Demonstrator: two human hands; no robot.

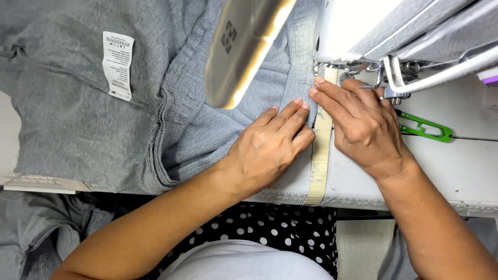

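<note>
A grey knit garment [78,119] lies spread over the sewing table, a white care label [118,65] sewn to its inside. My left hand [272,148] rests flat on the ribbed grey fabric [207,129], fingers together, pressing its edge near the machine. My right hand [360,124] lies beside it, fingertips pinching the fabric edge just before the presser foot [332,72] of the white sewing machine [373,31]. A ring shows on that hand.
A green thread snipper [425,127] lies on the white table [456,166] right of my right hand. A strip of beige tape [320,161] runs toward the table's front edge. A shiny metal lamp arm [244,46] hangs over the fabric.
</note>
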